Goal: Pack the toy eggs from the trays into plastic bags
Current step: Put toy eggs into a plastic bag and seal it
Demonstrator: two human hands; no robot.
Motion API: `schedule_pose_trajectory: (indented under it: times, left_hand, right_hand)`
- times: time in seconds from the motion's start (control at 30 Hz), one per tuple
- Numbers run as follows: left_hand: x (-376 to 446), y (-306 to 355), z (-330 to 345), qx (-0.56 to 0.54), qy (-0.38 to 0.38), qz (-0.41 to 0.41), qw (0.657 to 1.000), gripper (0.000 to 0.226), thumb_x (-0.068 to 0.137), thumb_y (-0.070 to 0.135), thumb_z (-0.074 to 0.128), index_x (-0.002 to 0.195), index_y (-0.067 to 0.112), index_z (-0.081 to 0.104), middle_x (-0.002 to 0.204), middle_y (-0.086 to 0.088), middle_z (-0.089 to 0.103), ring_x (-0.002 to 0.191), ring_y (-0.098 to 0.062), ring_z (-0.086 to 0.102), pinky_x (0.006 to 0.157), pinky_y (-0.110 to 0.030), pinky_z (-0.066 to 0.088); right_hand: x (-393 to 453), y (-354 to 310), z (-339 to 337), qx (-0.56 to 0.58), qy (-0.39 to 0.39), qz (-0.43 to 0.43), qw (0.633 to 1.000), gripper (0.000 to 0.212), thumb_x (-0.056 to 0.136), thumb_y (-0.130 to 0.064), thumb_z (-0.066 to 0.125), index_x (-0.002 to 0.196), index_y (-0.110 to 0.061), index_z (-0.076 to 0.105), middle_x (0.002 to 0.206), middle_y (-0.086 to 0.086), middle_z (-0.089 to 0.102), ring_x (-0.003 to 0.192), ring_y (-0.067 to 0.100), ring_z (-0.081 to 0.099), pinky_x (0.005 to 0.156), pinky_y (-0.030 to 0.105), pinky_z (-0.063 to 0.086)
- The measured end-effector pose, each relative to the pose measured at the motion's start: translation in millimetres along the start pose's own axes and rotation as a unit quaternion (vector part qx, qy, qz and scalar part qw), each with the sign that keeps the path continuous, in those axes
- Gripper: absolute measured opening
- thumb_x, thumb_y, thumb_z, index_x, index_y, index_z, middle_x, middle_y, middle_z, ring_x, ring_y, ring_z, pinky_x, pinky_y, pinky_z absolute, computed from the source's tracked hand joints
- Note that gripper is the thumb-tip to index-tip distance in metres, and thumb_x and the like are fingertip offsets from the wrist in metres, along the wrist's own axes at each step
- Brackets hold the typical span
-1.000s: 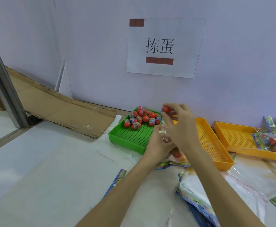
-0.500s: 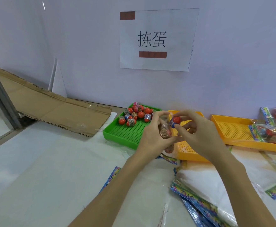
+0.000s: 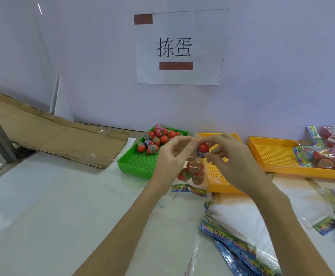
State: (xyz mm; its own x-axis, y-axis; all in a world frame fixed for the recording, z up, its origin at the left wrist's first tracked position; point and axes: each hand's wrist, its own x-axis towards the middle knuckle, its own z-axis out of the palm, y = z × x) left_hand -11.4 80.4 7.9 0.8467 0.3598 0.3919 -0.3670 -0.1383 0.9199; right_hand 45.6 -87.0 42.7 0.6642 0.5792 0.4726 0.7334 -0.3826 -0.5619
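My right hand (image 3: 233, 162) pinches a red toy egg (image 3: 203, 148) at the mouth of a clear plastic bag (image 3: 194, 172). My left hand (image 3: 172, 158) holds the bag's top edge between thumb and fingers. The bag hangs between both hands with several eggs inside, and its colourful header strip dangles below. Behind my left hand, a green tray (image 3: 140, 164) holds several red toy eggs (image 3: 155, 139) piled in its far corner.
An orange tray (image 3: 220, 182) lies under my hands; a second orange tray (image 3: 276, 154) to the right carries filled bags (image 3: 325, 156). A stack of flat bags (image 3: 240, 242) lies at the lower right. Cardboard (image 3: 49, 132) leans at the left against the wall.
Both hands have come down from over the green tray and drawn slightly toward me. The right hand's egg has moved to the bag's mouth.
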Motion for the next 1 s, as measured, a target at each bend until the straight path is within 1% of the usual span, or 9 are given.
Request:
schedule_pose_trajectory:
  times: [0.07, 0.2, 0.3, 0.47, 0.57, 0.7, 0.87, 0.93, 1.0]
  left_hand:
    - [4, -6, -3, 0.037, 0.052, 0.008, 0.998, 0.006, 0.099, 0.014, 0.071, 0.098, 0.013, 0.077, 0.089, -0.006, 0.078, 0.085, -0.028, 0.075, 0.084, -0.052, 0.061]
    - [7, -11, -2, 0.020, 0.106, 0.011, 0.994, 0.019, 0.095, 0.009, 0.071, 0.084, 0.022, 0.077, 0.082, -0.003, 0.078, 0.081, -0.022, 0.075, 0.076, -0.037, 0.062]
    - [5, -7, 0, -0.041, 0.111, -0.011, 0.993, 0.015, 0.094, 0.014, 0.073, 0.085, 0.024, 0.080, 0.087, -0.007, 0.078, 0.086, -0.025, 0.074, 0.082, -0.036, 0.062]
    - [3, -3, 4, -0.091, 0.111, -0.061, 0.988, 0.009, 0.094, 0.021, 0.077, 0.089, 0.027, 0.082, 0.081, 0.002, 0.072, 0.076, -0.012, 0.066, 0.076, -0.032, 0.059]
    - [1, 0, 3, -0.146, 0.109, -0.093, 0.979, 0.006, 0.093, 0.020, 0.078, 0.095, 0.020, 0.083, 0.088, -0.005, 0.075, 0.078, -0.011, 0.070, 0.066, -0.023, 0.058]
    - [2, 1, 2, -0.122, 0.090, -0.084, 0.985, 0.012, 0.091, 0.018, 0.079, 0.103, 0.016, 0.084, 0.102, -0.008, 0.080, 0.094, -0.014, 0.073, 0.074, -0.019, 0.057]
    - [6, -2, -8, -0.015, 0.080, 0.007, 0.997, 0.011, 0.092, 0.017, 0.079, 0.099, 0.024, 0.085, 0.094, 0.000, 0.080, 0.079, -0.014, 0.070, 0.069, -0.024, 0.056]
    - [8, -5, -11, 0.008, 0.096, 0.019, 0.995, 0.011, 0.093, 0.017, 0.079, 0.099, 0.024, 0.084, 0.093, 0.001, 0.080, 0.079, -0.015, 0.070, 0.070, -0.026, 0.057]
    - [9, -9, -14, 0.020, 0.109, 0.023, 0.994, 0.010, 0.093, 0.017, 0.078, 0.099, 0.023, 0.084, 0.092, 0.003, 0.080, 0.079, -0.020, 0.071, 0.071, -0.029, 0.060]
  right_hand:
    - [0, -4, 5, -0.005, -0.009, -0.016, 1.000, 0.032, 0.096, -0.005, 0.069, 0.120, -0.026, 0.072, 0.109, -0.004, 0.060, 0.083, 0.007, 0.068, 0.081, 0.015, 0.053]
    - [1, -8, 9, -0.035, 0.019, -0.027, 0.999, 0.031, 0.097, -0.009, 0.069, 0.123, -0.025, 0.070, 0.110, -0.007, 0.059, 0.082, 0.002, 0.063, 0.075, 0.007, 0.046]
    - [2, -12, 11, -0.063, 0.060, -0.035, 0.996, 0.032, 0.096, -0.011, 0.071, 0.126, -0.022, 0.066, 0.109, -0.009, 0.058, 0.079, -0.003, 0.059, 0.078, 0.000, 0.039]
    - [0, -21, 16, -0.051, 0.123, -0.035, 0.990, 0.022, 0.094, -0.022, 0.075, 0.115, -0.023, 0.068, 0.101, -0.014, 0.062, 0.067, -0.001, 0.060, 0.071, 0.003, 0.041]
    - [-1, -20, 18, -0.013, 0.072, 0.001, 0.997, 0.025, 0.093, -0.032, 0.075, 0.115, -0.024, 0.070, 0.096, -0.012, 0.070, 0.074, 0.001, 0.065, 0.068, 0.008, 0.047]
    - [-2, -17, 20, -0.008, 0.032, 0.034, 0.999, 0.027, 0.091, -0.038, 0.077, 0.113, -0.026, 0.067, 0.094, -0.014, 0.072, 0.079, -0.002, 0.066, 0.069, 0.009, 0.050]
    - [-1, -18, 21, 0.021, 0.034, -0.003, 0.999, 0.021, 0.099, -0.036, 0.065, 0.114, -0.027, 0.076, 0.094, -0.019, 0.074, 0.085, -0.002, 0.067, 0.074, 0.011, 0.051]
    - [-1, -18, 20, 0.042, -0.035, -0.006, 0.998, 0.033, 0.094, -0.047, 0.067, 0.124, -0.034, 0.072, 0.104, -0.018, 0.074, 0.093, 0.002, 0.066, 0.079, 0.017, 0.052]
    - [-1, -17, 23, -0.006, -0.090, 0.004, 0.996, 0.063, 0.083, -0.055, 0.076, 0.141, -0.037, 0.058, 0.114, -0.014, 0.069, 0.100, 0.008, 0.062, 0.089, 0.029, 0.051]
